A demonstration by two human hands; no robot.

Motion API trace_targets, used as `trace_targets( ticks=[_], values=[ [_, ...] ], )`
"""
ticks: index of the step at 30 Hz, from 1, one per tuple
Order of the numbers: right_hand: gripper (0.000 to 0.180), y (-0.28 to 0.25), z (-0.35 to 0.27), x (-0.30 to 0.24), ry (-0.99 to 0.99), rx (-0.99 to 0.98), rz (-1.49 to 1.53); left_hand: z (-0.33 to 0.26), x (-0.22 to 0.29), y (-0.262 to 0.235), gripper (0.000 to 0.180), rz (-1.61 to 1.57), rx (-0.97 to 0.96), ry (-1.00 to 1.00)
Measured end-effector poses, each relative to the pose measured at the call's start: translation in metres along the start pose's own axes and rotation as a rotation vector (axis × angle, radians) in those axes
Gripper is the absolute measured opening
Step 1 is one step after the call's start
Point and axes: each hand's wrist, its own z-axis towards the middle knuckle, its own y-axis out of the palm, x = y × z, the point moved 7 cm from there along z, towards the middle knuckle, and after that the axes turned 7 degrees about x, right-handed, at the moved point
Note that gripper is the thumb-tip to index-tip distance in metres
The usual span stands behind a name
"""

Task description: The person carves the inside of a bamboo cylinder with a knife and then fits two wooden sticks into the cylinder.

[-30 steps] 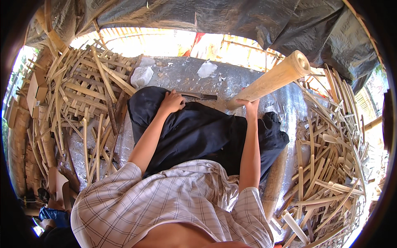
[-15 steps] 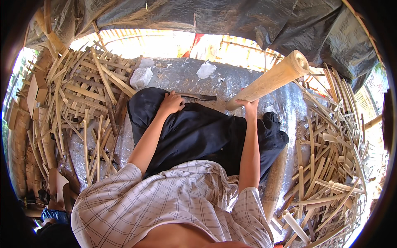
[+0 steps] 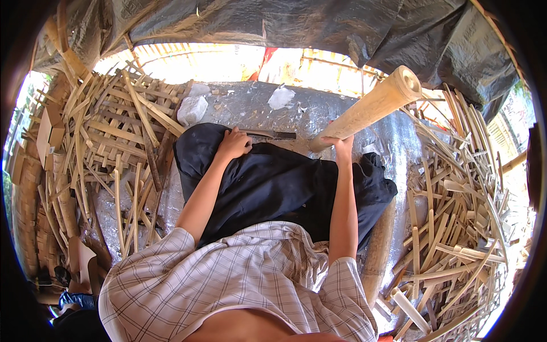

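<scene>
My right hand [image 3: 342, 145] is wrapped round the lower part of a thick bamboo pole [image 3: 370, 111]. The pole leans up and away to the right, its cut round end raised and its foot near the grey ground sheet. On my left knee lies my left hand [image 3: 234, 143], fingers curled. From beside its thumb a narrow, flat, blade-like tool [image 3: 274, 134] with a dark end points right; the hand appears closed on its near part, which is hidden. Dark cloth [image 3: 268, 176] covers my legs.
Split bamboo strips are heaped at the right [image 3: 450, 228]. On the left are a woven bamboo panel [image 3: 117, 128] and loose strips. A pale lump [image 3: 192, 109] sits beyond my left knee. Another bamboo pole [image 3: 378, 251] lies by my right side. Dark sheeting [image 3: 273, 23] hangs ahead.
The view has shifted slightly. Both hands, the bamboo pole and the flat tool keep almost the same positions.
</scene>
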Motion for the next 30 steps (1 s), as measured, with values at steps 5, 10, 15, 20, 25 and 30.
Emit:
trace_targets(
  ticks=[5,10,15,20,25,30],
  values=[
    [0.056,-0.0006,-0.0010,-0.0027,0.015,0.011,-0.011,0.0006,0.0018,-0.0009,0.018,-0.006,-0.003,-0.006],
    [0.061,-0.0023,0.0004,0.0008,0.048,-0.015,-0.008,0.0012,0.0035,-0.0020,0.018,0.002,-0.011,-0.002],
    [0.063,-0.0021,0.0007,0.0038,0.072,-0.024,-0.026,0.0007,0.0019,-0.0012,0.018,0.004,0.001,0.000],
    [0.056,-0.0022,0.0012,0.0007,-0.002,0.009,-0.021,0.0011,0.0026,-0.0013,0.018,0.013,-0.001,0.005],
    [0.056,-0.0020,0.0010,0.0011,0.019,0.010,-0.010,0.0011,0.0026,-0.0013,0.018,0.022,-0.005,0.002],
    [0.056,-0.0008,0.0002,-0.0007,0.031,0.011,-0.020,0.0006,0.0008,-0.0001,0.019,0.022,0.019,0.006]
  ],
)
